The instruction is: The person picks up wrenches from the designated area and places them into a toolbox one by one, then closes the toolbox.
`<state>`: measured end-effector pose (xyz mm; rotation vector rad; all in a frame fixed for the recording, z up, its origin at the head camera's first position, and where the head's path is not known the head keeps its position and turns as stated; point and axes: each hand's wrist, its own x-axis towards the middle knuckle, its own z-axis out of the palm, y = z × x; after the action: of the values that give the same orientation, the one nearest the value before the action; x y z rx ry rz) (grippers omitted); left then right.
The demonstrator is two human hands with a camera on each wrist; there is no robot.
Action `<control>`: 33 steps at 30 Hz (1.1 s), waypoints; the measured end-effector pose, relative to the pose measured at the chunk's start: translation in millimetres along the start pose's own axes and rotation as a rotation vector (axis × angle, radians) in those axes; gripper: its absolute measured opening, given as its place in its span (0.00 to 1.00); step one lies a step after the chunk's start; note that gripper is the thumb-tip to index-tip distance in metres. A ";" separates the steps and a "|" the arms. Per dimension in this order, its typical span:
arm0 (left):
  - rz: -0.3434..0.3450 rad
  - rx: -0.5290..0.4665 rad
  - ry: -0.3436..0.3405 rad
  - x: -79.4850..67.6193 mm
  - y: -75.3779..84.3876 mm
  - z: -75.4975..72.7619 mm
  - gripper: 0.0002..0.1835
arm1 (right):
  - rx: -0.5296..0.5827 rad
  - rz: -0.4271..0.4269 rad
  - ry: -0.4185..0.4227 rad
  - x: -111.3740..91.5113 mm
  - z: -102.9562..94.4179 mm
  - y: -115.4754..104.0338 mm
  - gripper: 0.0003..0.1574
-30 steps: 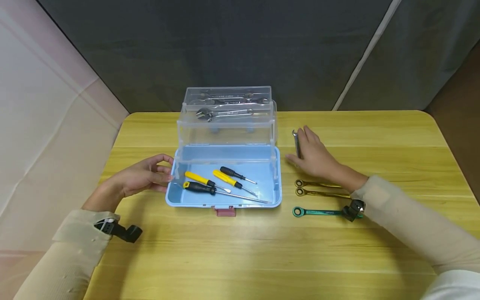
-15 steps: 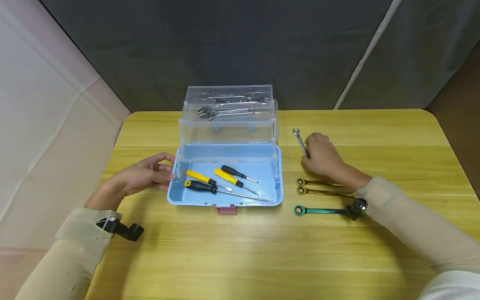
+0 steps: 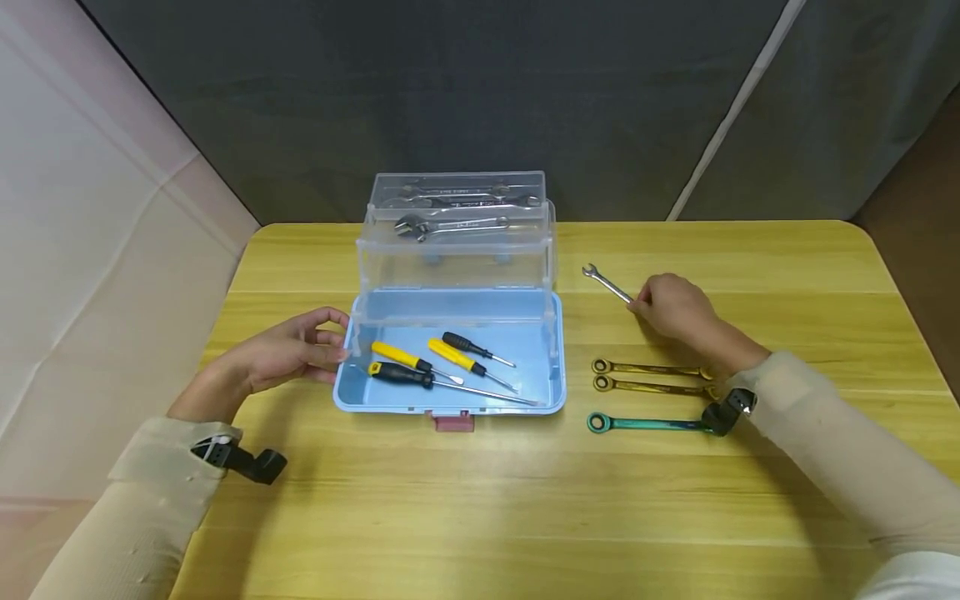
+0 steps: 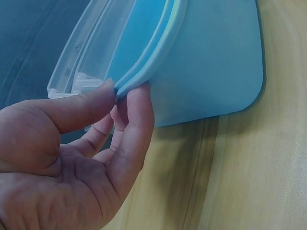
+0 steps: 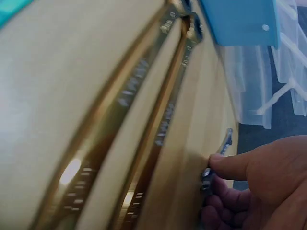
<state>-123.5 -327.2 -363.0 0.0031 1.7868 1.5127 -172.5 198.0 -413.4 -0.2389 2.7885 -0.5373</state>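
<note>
At the left end of a light-blue toolbox (image 3: 560, 350), my left hand (image 3: 288, 352) pinches the rim. The left wrist view shows the thumb on top of the rim and the index finger bent beneath it. To the right of the box, my right hand (image 3: 678, 308) holds a small silver wrench (image 3: 609, 285) by its near end between thumb and fingers. The wrench's open-end head points up and left, toward the box. In the right wrist view the thumb (image 5: 230, 165) presses on the wrench's shaft, and the curled fingers cover part of its near end.
Several screwdrivers (image 3: 401, 375) lie in the box. Its raised clear trays hold an adjustable wrench (image 3: 412, 227) and other silver wrenches (image 3: 480, 202). Two gold ratchet wrenches (image 3: 652, 368) and a green one (image 3: 652, 424) lie right of the box. A dark curtain (image 3: 465, 92) hangs behind the table.
My right hand has drawn back to the right with the small wrench, which has swung from nearly upright in view to a slant. My left hand has stayed at the box rim.
</note>
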 end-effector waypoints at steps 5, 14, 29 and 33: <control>0.008 -0.013 -0.011 0.0 -1.1 -0.6 0.16 | 0.029 0.018 -0.105 3.6 -6.7 1.0 0.18; 0.023 -0.023 -0.035 -1.2 -1.1 -1.4 0.16 | 0.180 -0.006 -0.075 -0.4 -18.3 8.8 0.15; 0.029 -0.024 -0.034 -1.7 -1.7 -1.5 0.16 | 0.407 -0.003 0.141 -3.8 -12.9 18.2 0.23; 0.026 -0.017 -0.028 -1.5 -1.6 -1.2 0.16 | 0.468 0.041 0.194 -2.9 -6.0 20.5 0.23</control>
<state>-122.4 -329.4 -363.6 0.0395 1.7577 1.5392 -173.9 219.4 -415.3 -0.0266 2.7354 -1.2321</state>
